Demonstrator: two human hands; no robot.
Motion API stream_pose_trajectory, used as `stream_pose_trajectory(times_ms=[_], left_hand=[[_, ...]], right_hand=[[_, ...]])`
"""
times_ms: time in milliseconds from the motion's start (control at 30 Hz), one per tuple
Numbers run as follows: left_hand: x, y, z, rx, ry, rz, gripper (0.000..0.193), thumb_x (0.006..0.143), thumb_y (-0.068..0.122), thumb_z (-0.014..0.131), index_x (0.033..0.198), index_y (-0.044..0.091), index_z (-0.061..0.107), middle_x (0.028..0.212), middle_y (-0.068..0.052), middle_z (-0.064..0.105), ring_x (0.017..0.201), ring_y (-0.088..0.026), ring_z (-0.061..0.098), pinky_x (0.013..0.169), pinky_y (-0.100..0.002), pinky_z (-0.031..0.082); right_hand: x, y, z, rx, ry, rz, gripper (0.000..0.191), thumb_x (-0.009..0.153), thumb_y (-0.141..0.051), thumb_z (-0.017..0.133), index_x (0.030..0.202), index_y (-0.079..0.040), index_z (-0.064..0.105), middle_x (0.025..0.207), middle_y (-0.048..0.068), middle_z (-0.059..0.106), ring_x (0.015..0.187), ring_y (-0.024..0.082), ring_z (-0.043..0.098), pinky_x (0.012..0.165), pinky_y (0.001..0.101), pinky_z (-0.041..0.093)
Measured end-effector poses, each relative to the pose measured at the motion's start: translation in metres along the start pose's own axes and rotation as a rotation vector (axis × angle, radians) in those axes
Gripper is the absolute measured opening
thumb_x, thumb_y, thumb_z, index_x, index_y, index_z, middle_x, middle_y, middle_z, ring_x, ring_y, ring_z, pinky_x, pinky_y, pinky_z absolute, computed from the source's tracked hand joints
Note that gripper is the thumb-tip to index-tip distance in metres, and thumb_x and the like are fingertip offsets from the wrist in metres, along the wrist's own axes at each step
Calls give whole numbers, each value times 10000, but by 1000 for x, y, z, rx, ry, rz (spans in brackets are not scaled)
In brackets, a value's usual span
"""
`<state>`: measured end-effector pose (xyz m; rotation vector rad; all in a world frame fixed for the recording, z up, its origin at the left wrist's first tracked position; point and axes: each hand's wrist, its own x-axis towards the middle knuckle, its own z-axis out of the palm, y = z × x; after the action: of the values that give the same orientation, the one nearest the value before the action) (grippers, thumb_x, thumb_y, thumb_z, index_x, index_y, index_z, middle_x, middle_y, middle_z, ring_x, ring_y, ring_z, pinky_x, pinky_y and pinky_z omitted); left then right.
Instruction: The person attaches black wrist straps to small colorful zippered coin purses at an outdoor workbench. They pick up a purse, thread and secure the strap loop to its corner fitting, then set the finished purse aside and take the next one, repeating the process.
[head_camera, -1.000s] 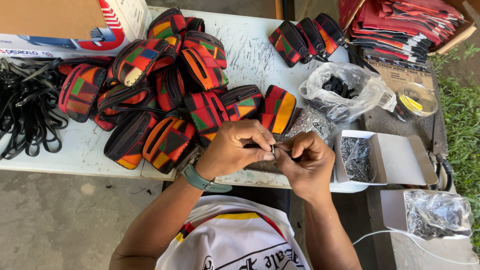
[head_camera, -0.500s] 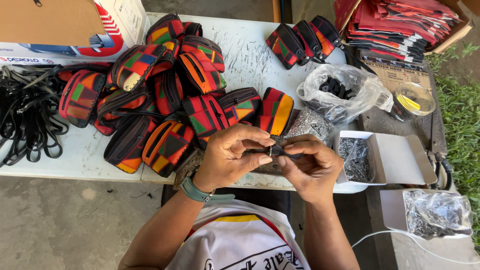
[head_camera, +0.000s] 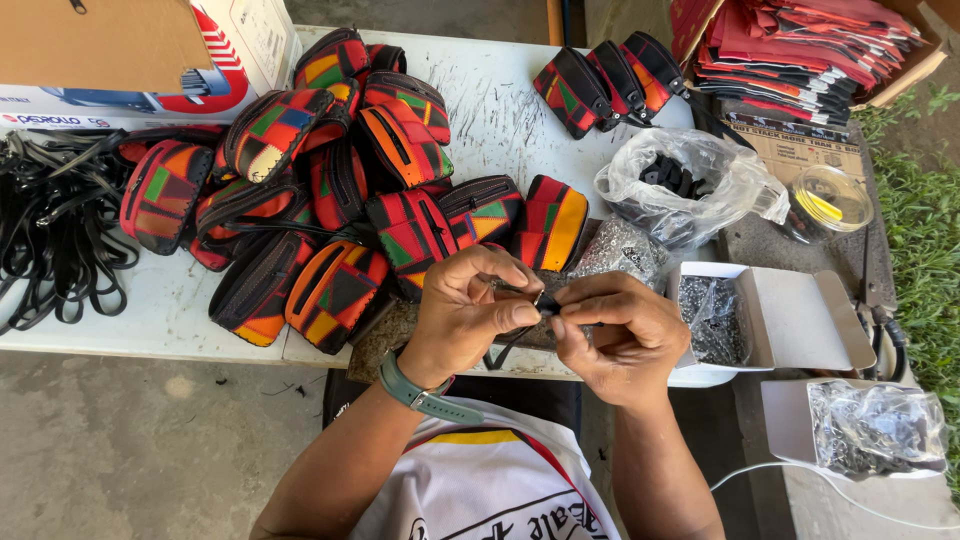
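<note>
Currently both hands, left (head_camera: 465, 310) and right (head_camera: 620, 335), pinch a small dark metal part (head_camera: 540, 300) between fingertips, just above the worktop (head_camera: 150, 320) edge, near the pouches (head_camera: 330, 180). Fitting step looks underway; next move likely needs a steady, aligned pinch.

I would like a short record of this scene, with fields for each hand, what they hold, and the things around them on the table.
left hand: pinches a small dark part at the table edge
right hand: fingertips meet the left hand on the same part
left wrist: teal watch
table: white, scratched
behind hands: heap of colourful patchwork pouches
far left: black straps
right: open white box of small dark metal pieces; clear bag of black parts
</note>
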<state>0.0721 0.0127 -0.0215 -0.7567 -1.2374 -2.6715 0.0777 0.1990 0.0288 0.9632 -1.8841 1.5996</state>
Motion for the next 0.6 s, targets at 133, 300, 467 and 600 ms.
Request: stream_pose_trajectory(times_ms=[133,300,467,600], left_hand=[[-3,-3,-5,-122,-56,-71,307,867,-13,852,1114,25,675,1086,-84,721,1062,-159,711,958,-308,598],[1,8,-17,-23,-157,-155,303,866,-10,854,1099,22,663,1087,-91,721,1048,-162,714,941,-324,615],[4,20,-18,75,-210,-172,308,837,-7,863,1080,-2,675,1074,-91,701,1042,-171,714,905,-340,649],[6,28,-19,157,-246,-229,279,825,2,870,1035,-9,687,1044,-92,708,1013,-170,730,892,-338,659]], right_hand=[[-5,1,0,136,-40,96,146,823,23,799,868,-10,664,941,138,716,800,133,689,691,240,558],[-11,9,0,406,-59,260,149,858,46,788,910,2,655,992,143,695,861,145,673,754,259,564],[-14,14,-1,534,-113,308,174,840,63,825,905,4,674,969,136,689,875,162,674,767,276,566],[-13,13,-2,505,-131,327,175,845,69,811,884,-17,664,957,116,681,876,152,658,766,267,552]])
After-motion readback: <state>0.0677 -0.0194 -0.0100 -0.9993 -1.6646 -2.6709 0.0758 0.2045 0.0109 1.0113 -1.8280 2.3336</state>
